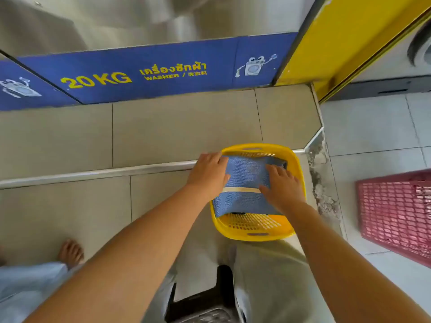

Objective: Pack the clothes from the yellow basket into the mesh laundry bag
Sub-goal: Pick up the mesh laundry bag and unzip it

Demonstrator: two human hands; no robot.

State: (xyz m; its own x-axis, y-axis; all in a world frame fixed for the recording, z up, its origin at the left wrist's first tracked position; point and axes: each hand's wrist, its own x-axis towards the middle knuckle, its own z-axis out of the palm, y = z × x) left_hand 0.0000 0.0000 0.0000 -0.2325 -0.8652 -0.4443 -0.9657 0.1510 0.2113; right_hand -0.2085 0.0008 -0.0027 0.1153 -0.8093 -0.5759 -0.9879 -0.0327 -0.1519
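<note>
Pressing blue mesh laundry bag [245, 183], possibly folded, into slotted yellow basket [254, 229].

There was only one view, taken from a wide-angle camera worn on the person's head. It looked forward and steeply down over both forearms, which ran from the near bottom edge toward the middle of the frame. The yellow basket [296, 173] sat on the tiled floor [163, 136] just right of centre, fairly near the lens, between the person's knees and the far step. At the far top the view reached the blue washer panel [149, 73], and at the right edge a red crate [396, 213] was partly cut off. Straight lines bowed toward the edges, showing the wide lens. With no second view, nothing was shared.
</note>
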